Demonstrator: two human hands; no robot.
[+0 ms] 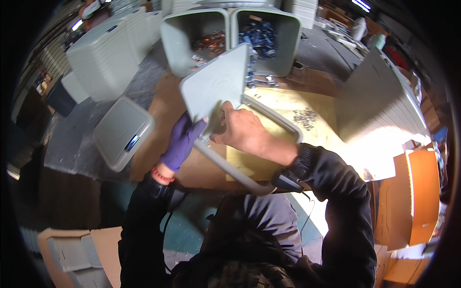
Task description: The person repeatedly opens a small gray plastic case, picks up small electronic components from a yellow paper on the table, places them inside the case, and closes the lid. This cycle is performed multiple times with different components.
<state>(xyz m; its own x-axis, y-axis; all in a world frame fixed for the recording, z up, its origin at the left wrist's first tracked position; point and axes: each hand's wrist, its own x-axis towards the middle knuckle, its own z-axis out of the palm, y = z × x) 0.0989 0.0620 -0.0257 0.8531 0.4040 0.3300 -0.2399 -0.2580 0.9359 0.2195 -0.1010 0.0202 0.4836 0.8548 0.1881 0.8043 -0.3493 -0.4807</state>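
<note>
A flat grey-green plastic flap (218, 77) stands tilted up from a grey frame (225, 166), which rests on the table near me. My left hand (180, 140), in a purple glove, is closed on the flap's lower left corner. My right hand (245, 130) is bare and reaches across the frame's opening. Its fingers are curled in a pinch at the flap's lower edge; whatever sits between them is hidden. A scatter of small metal parts (305, 118) lies on yellow paper (273, 98) to the right of the frame.
Two grey bins (168, 41) at the back hold copper-coloured pieces (211, 42) and dark blue shiny pieces (259, 39). A grey lid (124, 129) lies at left, before stacked tubs (103, 60). Stacked panels (379, 98) stand at right, cardboard boxes (401, 201) below them.
</note>
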